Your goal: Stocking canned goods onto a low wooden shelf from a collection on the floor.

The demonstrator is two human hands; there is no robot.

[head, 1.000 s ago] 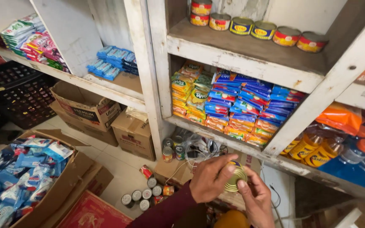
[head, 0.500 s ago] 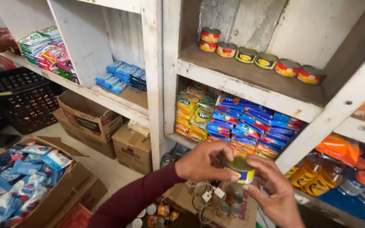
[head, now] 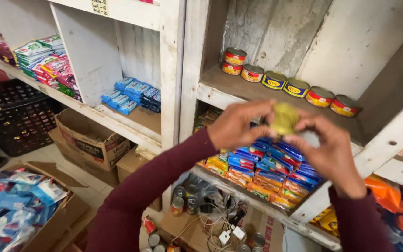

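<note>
Tin (head: 284, 119), small, round and yellowish, blurred in the head view, is held up between both hands in front of a white wooden shelf unit (head: 173, 70). Rough painted boards form the unit, set against a scuffed grey wall, and a tiled floor is seen below. Cardboard boxes (head: 89, 140) stand open on the floor, one at the lower left filled with blue and white packets (head: 15, 205). A black plastic crate (head: 15, 116) sits at the far left. Flat blue pouches (head: 134, 95) are stacked on the left shelf, and colourful sachets (head: 267, 170) fill the slanted shelf under the hands. A row of short cans (head: 285, 84) lines the upper right shelf, with bare board left before and beside it. The left hand (head: 236, 126) pinches the tin's left side in its grip; the right hand (head: 327, 151) pinches the right side with fingertips.
</note>
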